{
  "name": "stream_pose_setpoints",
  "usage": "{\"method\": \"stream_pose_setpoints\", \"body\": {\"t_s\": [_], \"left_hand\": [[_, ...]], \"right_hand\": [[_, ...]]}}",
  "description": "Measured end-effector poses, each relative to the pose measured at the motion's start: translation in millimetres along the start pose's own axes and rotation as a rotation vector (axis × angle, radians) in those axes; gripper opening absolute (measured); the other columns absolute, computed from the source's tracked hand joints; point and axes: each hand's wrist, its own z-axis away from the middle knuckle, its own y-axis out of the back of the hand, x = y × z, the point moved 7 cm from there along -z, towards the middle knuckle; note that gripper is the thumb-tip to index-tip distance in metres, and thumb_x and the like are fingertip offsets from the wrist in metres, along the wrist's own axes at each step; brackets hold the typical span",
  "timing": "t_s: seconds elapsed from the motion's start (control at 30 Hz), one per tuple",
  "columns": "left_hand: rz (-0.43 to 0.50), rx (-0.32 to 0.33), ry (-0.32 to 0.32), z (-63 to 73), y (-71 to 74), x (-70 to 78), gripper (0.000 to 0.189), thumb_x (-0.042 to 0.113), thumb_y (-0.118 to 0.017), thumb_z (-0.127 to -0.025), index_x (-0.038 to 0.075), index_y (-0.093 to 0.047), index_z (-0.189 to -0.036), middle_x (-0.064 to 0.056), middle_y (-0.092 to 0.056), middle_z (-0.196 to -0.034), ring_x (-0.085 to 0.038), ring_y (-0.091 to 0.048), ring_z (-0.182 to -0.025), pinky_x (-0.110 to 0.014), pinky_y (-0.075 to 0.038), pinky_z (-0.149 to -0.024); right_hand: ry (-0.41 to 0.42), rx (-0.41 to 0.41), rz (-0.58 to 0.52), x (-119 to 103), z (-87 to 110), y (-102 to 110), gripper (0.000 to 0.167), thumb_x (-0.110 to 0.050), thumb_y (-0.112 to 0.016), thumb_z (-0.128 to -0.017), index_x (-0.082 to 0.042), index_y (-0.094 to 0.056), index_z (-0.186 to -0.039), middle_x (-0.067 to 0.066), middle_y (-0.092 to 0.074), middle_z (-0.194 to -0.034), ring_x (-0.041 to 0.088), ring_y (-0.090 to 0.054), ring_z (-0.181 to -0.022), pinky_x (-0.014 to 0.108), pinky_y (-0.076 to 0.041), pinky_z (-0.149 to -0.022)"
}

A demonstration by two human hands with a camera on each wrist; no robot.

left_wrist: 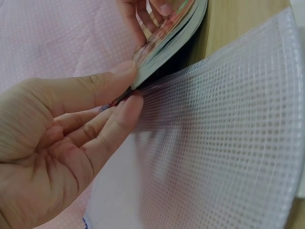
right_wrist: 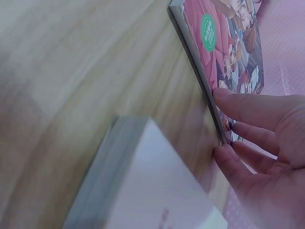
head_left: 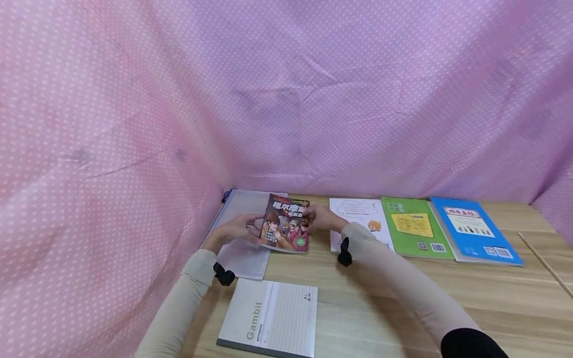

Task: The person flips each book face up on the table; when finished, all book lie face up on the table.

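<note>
Both hands hold a paperback book [head_left: 286, 226] with a dark red illustrated cover, one at each side. At its left edge my left hand [head_left: 237, 227] pinches it, thumb on top and fingers below, as the left wrist view shows. My right hand [right_wrist: 271, 138] grips the opposite edge between thumb and fingers. Under the book's left part lies a translucent mesh pouch [left_wrist: 219, 119] with a blue edge. Its near flap curves up beside the left fingers in the left wrist view. The book is tilted there, its page edges showing.
Right of the book lie a white book [head_left: 358, 211], a green book [head_left: 409, 209] and a blue book [head_left: 456, 204] in a row. A Gambit notebook [head_left: 286, 318] is nearest me. A thin stick [head_left: 543, 261] lies far right. Pink dotted cloth [head_left: 313, 99] hangs behind the wooden table [head_left: 358, 308].
</note>
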Motion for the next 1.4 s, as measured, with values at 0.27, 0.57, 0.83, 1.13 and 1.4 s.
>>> {"method": "stream_pose_setpoints", "body": {"t_s": [0.27, 0.57, 0.83, 1.13, 1.4], "left_hand": [[0.023, -0.006, -0.024, -6.9, -8.2, 7.3, 0.093, -0.009, -0.077, -0.079, 0.000, -0.029, -0.159, -0.025, -0.063, -0.126, -0.026, -0.070, -0.108, -0.036, -0.059, -0.093], [0.035, -0.005, -0.025, -11.7, -16.4, 6.7, 0.091, -0.010, -0.076, -0.080, -0.001, -0.031, -0.158, -0.024, -0.064, -0.123, -0.023, -0.070, -0.105, -0.033, -0.060, -0.091], [0.068, -0.004, -0.012, -15.5, -21.7, 4.9, 0.091, -0.010, -0.076, -0.080, -0.001, -0.030, -0.158, -0.023, -0.065, -0.121, -0.021, -0.070, -0.103, -0.032, -0.060, -0.090], [0.050, 0.006, -0.014, -21.8, -29.6, 0.4, 0.090, -0.008, -0.077, -0.080, -0.001, -0.032, -0.157, -0.020, -0.067, -0.117, -0.020, -0.070, -0.102, -0.033, -0.059, -0.093], [-0.001, 0.014, 0.000, -25.6, -33.9, 1.4, 0.090, -0.003, -0.080, -0.081, 0.002, -0.033, -0.158, -0.018, -0.067, -0.114, -0.020, -0.070, -0.101, -0.038, -0.057, -0.098]], "right_hand": [[-0.016, -0.017, 0.093, 4, 2.4, 12, 0.058, -0.002, -0.083, -0.078, 0.008, -0.063, -0.131, 0.023, -0.067, -0.124, 0.033, -0.062, -0.109, 0.043, -0.056, -0.093], [-0.008, -0.046, 0.135, 13, 4.5, 14, 0.056, -0.004, -0.083, -0.080, 0.007, -0.063, -0.131, 0.021, -0.067, -0.125, 0.031, -0.061, -0.111, 0.044, -0.054, -0.097], [0.013, -0.064, 0.152, 17, 7.3, 19, 0.055, -0.009, -0.086, -0.080, 0.005, -0.066, -0.129, 0.016, -0.069, -0.118, 0.022, -0.058, -0.098, 0.037, -0.054, -0.088], [-0.026, -0.044, 0.172, 22, 15.5, 23, 0.057, -0.008, -0.084, -0.082, 0.004, -0.063, -0.133, 0.024, -0.058, -0.142, 0.039, -0.054, -0.131, 0.052, -0.042, -0.114], [0.006, -0.040, 0.242, 22, 19.3, 29, 0.056, -0.011, -0.085, -0.082, 0.006, -0.064, -0.131, 0.024, -0.060, -0.139, 0.038, -0.056, -0.127, 0.051, -0.045, -0.112]]}}
